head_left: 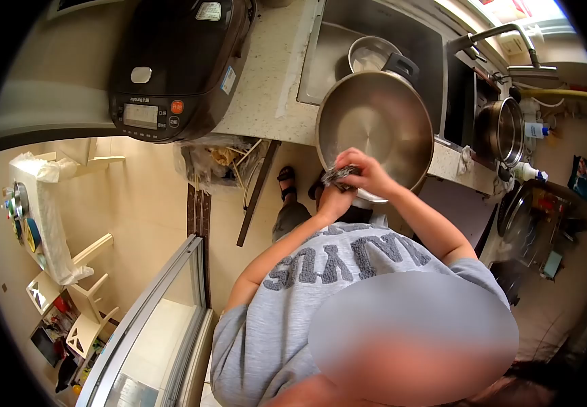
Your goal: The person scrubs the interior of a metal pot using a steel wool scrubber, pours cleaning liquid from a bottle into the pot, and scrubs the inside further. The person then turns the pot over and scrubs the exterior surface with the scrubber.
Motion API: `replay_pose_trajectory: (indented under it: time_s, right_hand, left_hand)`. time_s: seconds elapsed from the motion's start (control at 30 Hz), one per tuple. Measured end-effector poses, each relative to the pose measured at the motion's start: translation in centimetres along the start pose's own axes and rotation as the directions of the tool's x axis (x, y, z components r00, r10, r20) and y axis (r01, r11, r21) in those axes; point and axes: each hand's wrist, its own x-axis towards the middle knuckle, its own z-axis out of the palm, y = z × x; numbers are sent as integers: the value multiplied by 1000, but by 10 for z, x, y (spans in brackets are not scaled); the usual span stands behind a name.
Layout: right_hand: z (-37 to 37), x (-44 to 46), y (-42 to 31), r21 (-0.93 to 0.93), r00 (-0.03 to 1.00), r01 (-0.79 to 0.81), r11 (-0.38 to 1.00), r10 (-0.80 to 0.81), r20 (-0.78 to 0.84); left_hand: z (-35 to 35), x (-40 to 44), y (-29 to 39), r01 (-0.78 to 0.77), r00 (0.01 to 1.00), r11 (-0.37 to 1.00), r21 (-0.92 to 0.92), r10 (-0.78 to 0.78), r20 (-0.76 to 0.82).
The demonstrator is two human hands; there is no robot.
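Observation:
A wide steel pan [375, 122] rests over the edge of the sink, its black handle [400, 67] on the far side. At the pan's near rim, my right hand [364, 173] is closed on a metal scouring pad [341, 178]. My left hand [337, 203] is just below the pad, at the near edge of the pan. Its fingers are mostly hidden, so its hold cannot be made out. Beyond the pan, a smaller metal bowl [373, 54] sits in the sink [330, 51].
A dark rice cooker [178, 61] stands on the counter [266, 88] at the left. The faucet [497, 32] is beyond the sink at the right, with a steel pot [509, 132] on the stove side. A plastic bag of rubbish [219, 161] hangs below the counter.

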Motion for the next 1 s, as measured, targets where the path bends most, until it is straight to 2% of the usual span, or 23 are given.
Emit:
replay_pose_trajectory:
  time_s: [0.03, 0.1, 0.13, 0.2, 0.23, 0.3, 0.33, 0.4, 0.5, 0.57, 0.6, 0.63, 0.7, 0.77, 0.8, 0.83, 0.87, 0.93, 1.0]
  right_hand:
    - [10, 8, -8, -135, 999, -2, 991, -3, -39]
    - [13, 30, -8, -222, 990, 54, 974, -81, -114]
    - [13, 45, -9, -223, 991, 55, 973, -81, -109]
    - [15, 69, -11, -357, 949, 39, 933, -147, -280]
    - [20, 73, -10, -354, 949, 38, 935, -144, -280]
    - [25, 82, -7, -201, 857, -109, 974, -10, -515]
    - [30, 72, -10, -230, 867, -92, 969, -36, -498]
    - [42, 49, -10, -331, 889, -61, 942, -100, -447]
    - [38, 61, -18, -414, 909, -33, 910, -144, -390]
    - [22, 99, -12, -521, 793, -22, 853, -302, -529]
    - [6, 117, -8, -520, 717, -87, 850, -309, -625]
    - [-9, 132, -2, -507, 628, -152, 848, -314, -712]
    - [-49, 143, 9, -582, 447, -309, 752, -425, -787]
    - [-66, 142, -2, -449, 389, -395, 801, -297, -872]
    - [-60, 144, -5, -494, 377, -410, 767, -351, -857]
    - [-49, 143, -7, -592, 425, -326, 737, -444, -788]
    - [-33, 140, -4, -601, 489, -234, 764, -442, -752]
    - [12, 123, -19, -521, 664, -123, 845, -320, -676]
    - [30, 111, -15, -523, 686, -55, 850, -349, -639]
  left_hand:
    - [-2, -1, 8, 45, 998, 997, 55, -43, -44]
    - [-6, -6, 19, 80, 995, 995, 66, -76, -67]
    - [-7, -5, 20, 172, 985, 976, 133, -169, -36]
    - [-12, -8, 40, 318, 947, 917, 242, -321, -29]
    - [-11, -11, 40, 321, 945, 915, 244, -324, -29]
    - [-12, -10, 40, 365, 928, 883, 296, -370, -40]
    - [-12, -9, 37, 361, 930, 884, 295, -365, -44]
    - [-9, -7, 33, 249, 968, 952, 179, -248, -29]
    - [-8, -8, 32, 274, 962, 950, 148, -274, -25]
    - [-14, -15, 54, 327, 944, 928, 179, -330, -13]
    - [-17, -14, 63, 370, 927, 905, 208, -376, -11]
    - [-15, -12, 59, 366, 928, 905, 219, -372, -14]
    - [-11, -12, 43, 288, 958, 932, 221, -275, -85]
    - [-10, -8, 42, 234, 970, 946, 227, -212, -116]
    - [-9, -10, 42, 198, 975, 953, 231, -168, -144]
    - [-10, -15, 44, 202, 975, 952, 230, -173, -139]
    - [-12, -15, 49, 252, 967, 937, 240, -233, -107]
    - [-13, -9, 51, 294, 956, 923, 249, -283, -78]
    - [-13, -9, 56, 334, 943, 881, 335, -316, -107]
